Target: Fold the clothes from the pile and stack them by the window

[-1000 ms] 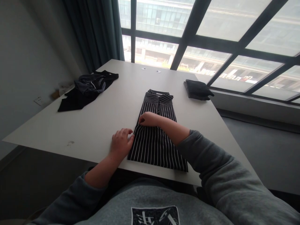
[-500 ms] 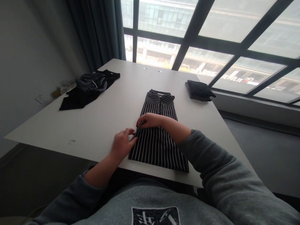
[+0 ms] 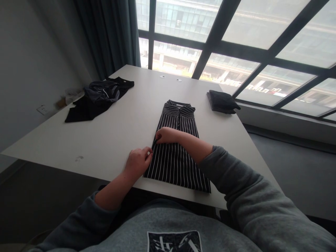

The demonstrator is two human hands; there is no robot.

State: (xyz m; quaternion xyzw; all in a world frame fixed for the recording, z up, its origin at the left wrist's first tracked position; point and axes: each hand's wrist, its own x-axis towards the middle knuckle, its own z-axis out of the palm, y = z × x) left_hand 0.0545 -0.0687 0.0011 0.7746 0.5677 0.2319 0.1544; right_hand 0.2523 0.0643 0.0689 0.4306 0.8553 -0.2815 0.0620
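A striped shirt (image 3: 175, 162), black with thin white lines, lies flat on the white tabletop (image 3: 112, 136), folded into a long, narrow shape. Its collar points toward the window (image 3: 178, 56), and its wider end is nearest the person's body. The right hand (image 3: 167, 135) reaches across the shirt from its right side, the forearm lying over the middle, and its curled fingers pinch the shirt's left edge about halfway along. The left hand (image 3: 138, 161) is at the same edge, a little nearer the shirt's wide end, with thumb and forefinger closed on the cloth and the back of the hand turned up. A small ridge of cloth shows along the edge by the right hand's fingers.

To the left of the shirt and farther off than its collar, a loose heap of dark clothes (image 3: 101, 94) is spread out. To the right of the shirt's collar, well apart from it, sits a folded dark cloth (image 3: 222, 102). Beyond the collar are two small round discs (image 3: 179, 80), and past the heap, left of the shirt, hangs a blue-grey curtain (image 3: 112, 38).
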